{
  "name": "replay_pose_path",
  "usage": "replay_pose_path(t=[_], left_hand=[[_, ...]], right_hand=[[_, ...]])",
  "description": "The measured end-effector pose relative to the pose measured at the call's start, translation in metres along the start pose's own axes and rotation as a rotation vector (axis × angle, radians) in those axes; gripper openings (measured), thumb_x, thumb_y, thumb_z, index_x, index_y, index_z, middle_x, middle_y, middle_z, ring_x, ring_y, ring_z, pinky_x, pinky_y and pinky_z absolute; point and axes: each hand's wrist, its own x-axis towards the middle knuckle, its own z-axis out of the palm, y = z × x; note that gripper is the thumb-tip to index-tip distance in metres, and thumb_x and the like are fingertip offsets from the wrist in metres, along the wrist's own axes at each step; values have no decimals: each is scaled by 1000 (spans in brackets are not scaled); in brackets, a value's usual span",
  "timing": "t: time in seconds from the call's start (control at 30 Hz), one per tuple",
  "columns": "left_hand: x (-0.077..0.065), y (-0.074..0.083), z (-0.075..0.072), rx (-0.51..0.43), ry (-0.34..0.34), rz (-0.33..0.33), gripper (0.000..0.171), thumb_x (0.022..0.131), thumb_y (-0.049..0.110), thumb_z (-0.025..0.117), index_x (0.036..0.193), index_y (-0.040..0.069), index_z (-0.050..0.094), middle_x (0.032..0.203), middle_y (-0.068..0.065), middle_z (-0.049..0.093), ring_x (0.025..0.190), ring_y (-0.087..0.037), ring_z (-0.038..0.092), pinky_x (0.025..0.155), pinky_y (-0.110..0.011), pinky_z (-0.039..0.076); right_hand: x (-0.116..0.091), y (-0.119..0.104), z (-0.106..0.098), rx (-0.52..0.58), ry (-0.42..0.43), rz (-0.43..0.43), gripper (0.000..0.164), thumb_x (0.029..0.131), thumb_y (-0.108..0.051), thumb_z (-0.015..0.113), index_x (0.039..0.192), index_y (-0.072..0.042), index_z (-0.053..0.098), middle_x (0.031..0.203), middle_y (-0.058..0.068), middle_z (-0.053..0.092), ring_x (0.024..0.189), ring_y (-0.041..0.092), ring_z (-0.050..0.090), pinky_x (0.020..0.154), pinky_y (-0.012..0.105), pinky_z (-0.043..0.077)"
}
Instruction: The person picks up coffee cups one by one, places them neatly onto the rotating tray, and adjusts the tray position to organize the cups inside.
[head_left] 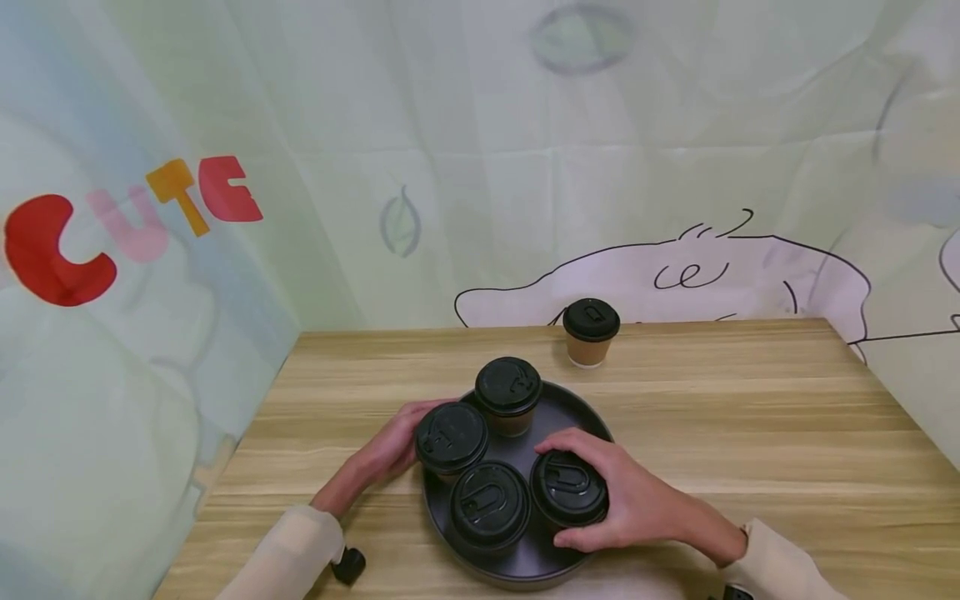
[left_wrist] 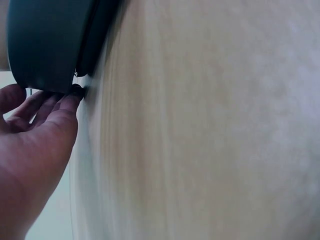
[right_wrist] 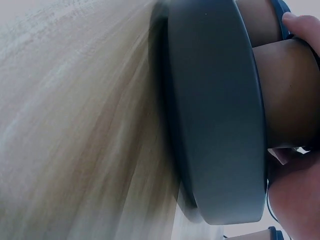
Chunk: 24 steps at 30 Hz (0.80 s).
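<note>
A round dark tray (head_left: 566,408) sits on the wooden table, bearing several brown paper cups with black lids. My right hand (head_left: 637,496) grips the right-hand cup (head_left: 568,487), thumb on the near side and fingers on the far side. In the right wrist view, that cup's brown side (right_wrist: 290,95) rises above the tray's wall (right_wrist: 220,115). At the tray's left edge, my left hand (head_left: 397,440) holds the rim, partly hidden behind the left cup (head_left: 452,437). The left wrist view shows its thumb and fingers around the tray's edge (left_wrist: 45,45). Other lidded cups stand at the back (head_left: 508,387) and front (head_left: 490,506).
Another lidded cup (head_left: 591,332) stands outside the tray, near the table's back edge. A printed cloth (head_left: 337,167) hangs behind and to the left of the wooden table (head_left: 750,417). Below the left sleeve is a small black object (head_left: 348,567).
</note>
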Motion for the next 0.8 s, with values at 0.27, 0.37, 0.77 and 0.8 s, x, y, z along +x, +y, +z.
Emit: replay_pose_path(t=[0.27, 0.37, 0.77, 0.8], left_hand=[[-1, 0, -2, 5, -5, 3, 50, 113, 12, 32, 154, -15, 30, 157, -31, 39, 126, -13, 60, 105, -34, 49], [-1, -1, -2, -6, -9, 4, 49, 113, 12, 31, 155, -15, 30, 157, -30, 39, 127, -14, 60, 105, -34, 49], [-1, -3, -3, 8, -14, 28, 52, 112, 14, 36, 153, -18, 31, 153, -24, 48, 127, -12, 59, 105, -32, 50], [0, -3, -3, 9, -11, 28, 52, 112, 14, 37, 153, -17, 31, 153, -23, 48, 127, -12, 59, 105, -32, 50]], right_hand=[[-2, -1, -15, -11, 49, 35, 76, 83, -29, 85, 149, -15, 51, 145, -2, 56, 129, 22, 55, 110, 34, 44], [-1, 2, -24, -5, 86, 60, 66, 88, -19, 76, 149, -13, 51, 146, 0, 56, 131, 24, 56, 112, 37, 44], [12, 51, -46, -36, 138, 354, 58, 102, -26, 68, 153, -10, 47, 145, 16, 57, 126, 38, 58, 104, 58, 49], [13, 55, -46, -40, 126, 384, 58, 103, -27, 67, 154, -9, 47, 145, 18, 56, 125, 37, 59, 103, 57, 50]])
